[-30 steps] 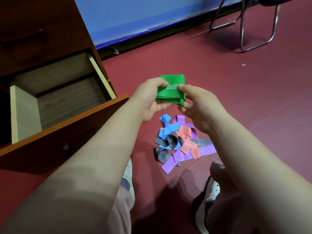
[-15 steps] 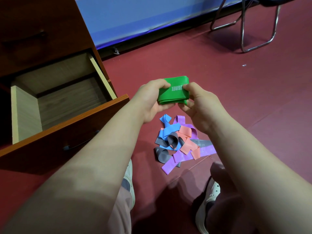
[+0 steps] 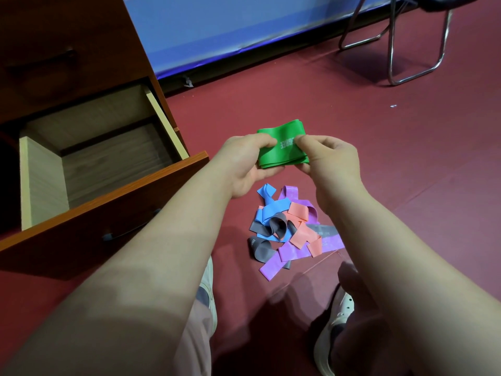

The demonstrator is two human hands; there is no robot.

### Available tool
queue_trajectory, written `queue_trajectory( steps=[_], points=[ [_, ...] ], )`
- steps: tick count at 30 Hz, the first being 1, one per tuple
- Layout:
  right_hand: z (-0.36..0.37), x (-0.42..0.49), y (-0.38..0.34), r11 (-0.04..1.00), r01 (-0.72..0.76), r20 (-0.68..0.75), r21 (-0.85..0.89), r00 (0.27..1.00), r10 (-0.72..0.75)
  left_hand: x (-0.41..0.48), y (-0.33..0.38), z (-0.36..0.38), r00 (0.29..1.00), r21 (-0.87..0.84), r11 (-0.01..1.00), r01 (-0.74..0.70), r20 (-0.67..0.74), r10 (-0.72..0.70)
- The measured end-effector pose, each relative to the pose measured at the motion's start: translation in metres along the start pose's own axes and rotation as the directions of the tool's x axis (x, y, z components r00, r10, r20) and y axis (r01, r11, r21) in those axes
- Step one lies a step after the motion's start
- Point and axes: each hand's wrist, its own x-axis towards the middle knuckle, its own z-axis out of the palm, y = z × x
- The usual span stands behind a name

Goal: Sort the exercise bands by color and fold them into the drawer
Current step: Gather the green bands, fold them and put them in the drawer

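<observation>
Head view: my left hand (image 3: pixel 244 164) and right hand (image 3: pixel 328 158) pinch the folded green exercise band (image 3: pixel 282 156) above the mixed pile (image 3: pixel 287 226), thumbs drawn closer than a second ago, flattening the fold, so I judge it nearly ready for the open drawer (image 3: pixel 40 180).

i'm pinching the green band (image 3: pixel 282 156) with my left hand (image 3: pixel 241 164) and right hand (image 3: pixel 330 164); between my thumbs white letters are showing, only "ee" reading clearly. below my fingers, a grey band (image 3: pixel 322 230) is carrying white print too small to read.
</observation>
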Motion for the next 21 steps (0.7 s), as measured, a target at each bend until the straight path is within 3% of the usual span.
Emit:
queue_trajectory(
  steps=[5, 15, 21],
  points=[
    [0.000, 0.002, 0.001, 0.994, -0.037, -0.068, 0.099, 0.997, 0.044, -0.001, 0.000, 0.000, 1.000, 0.050, 0.999, -0.010, -0.015, 0.011],
    [0.020, 0.006, 0.005, 0.984, -0.070, -0.053, 0.166, 0.995, 0.079, -0.007, 0.006, -0.013, 0.997, 0.146, 0.988, -0.059, -0.039, 0.066],
    [0.047, -0.001, 0.007, 0.886, -0.307, 0.176, 0.347, 0.949, 0.260, -0.014, 0.015, -0.046, 0.984, 0.180, 0.979, -0.094, -0.132, 0.119]
  ],
)
